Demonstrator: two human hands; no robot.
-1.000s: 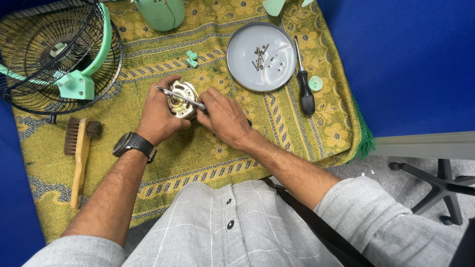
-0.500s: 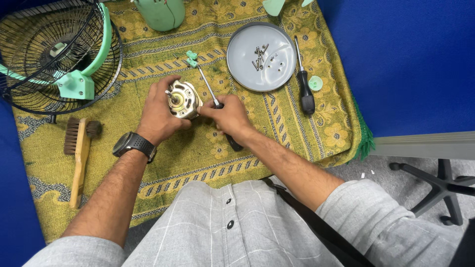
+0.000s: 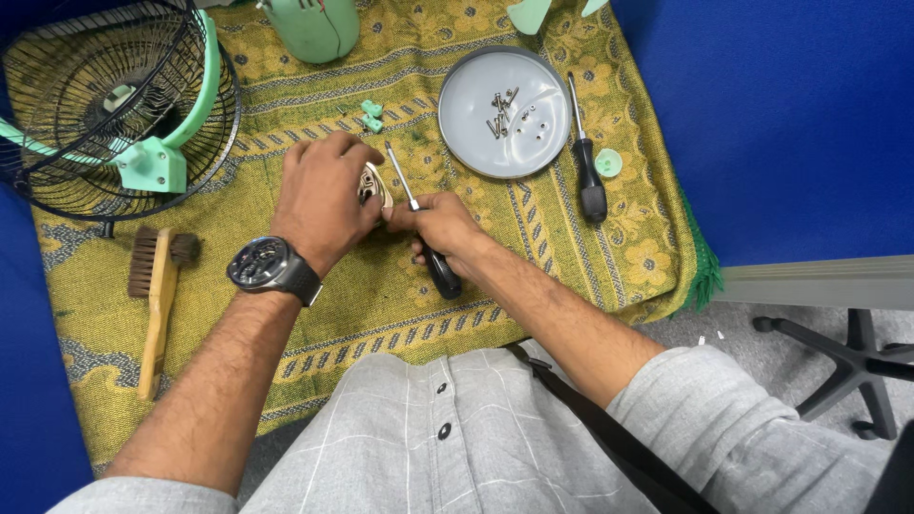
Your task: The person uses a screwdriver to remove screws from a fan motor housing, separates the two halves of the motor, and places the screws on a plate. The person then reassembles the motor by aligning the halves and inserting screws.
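My left hand [image 3: 324, 195] covers and grips a small round metal fan motor [image 3: 373, 185] on the yellow patterned cloth [image 3: 381, 286], and only the motor's edge shows past the fingers. My right hand [image 3: 438, 224] holds a black-handled screwdriver [image 3: 419, 224], pinching the shaft beside the motor. The handle points toward me and the tip points away. A wristwatch [image 3: 268, 266] sits on my left wrist.
A round grey plate [image 3: 476, 143] holding several screws lies at the back right, with a second screwdriver [image 3: 586, 162] and a small green cap [image 3: 608, 163] beside it. A fan guard with green frame [image 3: 114, 105] is at left, a wooden brush [image 3: 157, 286] below it. Small green clips [image 3: 369, 114] and a green housing [image 3: 309, 27] lie further back.
The motor has turned from facing up to edge-on under my left hand. The screwdriver swung from lying across the motor to pointing away, and my right hand slid onto its shaft.
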